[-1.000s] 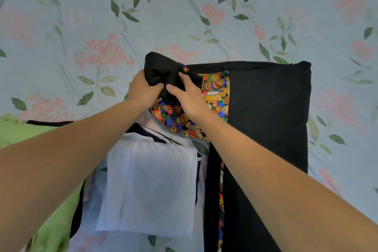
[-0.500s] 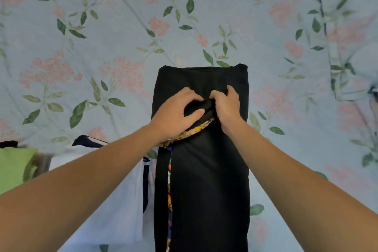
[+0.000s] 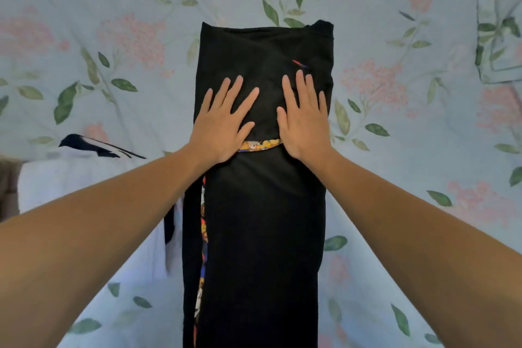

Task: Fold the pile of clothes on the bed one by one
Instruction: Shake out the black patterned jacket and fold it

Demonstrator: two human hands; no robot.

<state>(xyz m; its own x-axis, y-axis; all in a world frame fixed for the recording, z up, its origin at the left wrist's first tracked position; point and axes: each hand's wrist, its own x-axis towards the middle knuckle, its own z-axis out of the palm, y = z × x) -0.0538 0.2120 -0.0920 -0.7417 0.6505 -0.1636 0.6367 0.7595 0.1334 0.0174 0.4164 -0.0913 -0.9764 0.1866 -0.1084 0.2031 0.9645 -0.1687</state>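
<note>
Both hands have let go of the bunched cloth they pinched half a second ago: the left hand point(image 3: 223, 124) and right hand point(image 3: 303, 118) now lie flat, fingers spread and grasping nothing, pressing the black garment point(image 3: 262, 220). It lies as a long narrow strip down the middle of the bed point(image 3: 409, 150), colourful printed trim point(image 3: 258, 145) peeking out. Smoothing looks nearly finished; next probably comes folding its length in half. A white folded garment point(image 3: 84, 175) waits at left.

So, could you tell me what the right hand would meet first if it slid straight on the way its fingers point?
The right hand lies flat on the black garment, fingers pointing up the bed. It would likely cross a small red mark first, then the garment's far edge and the flowered bedsheet.
</note>
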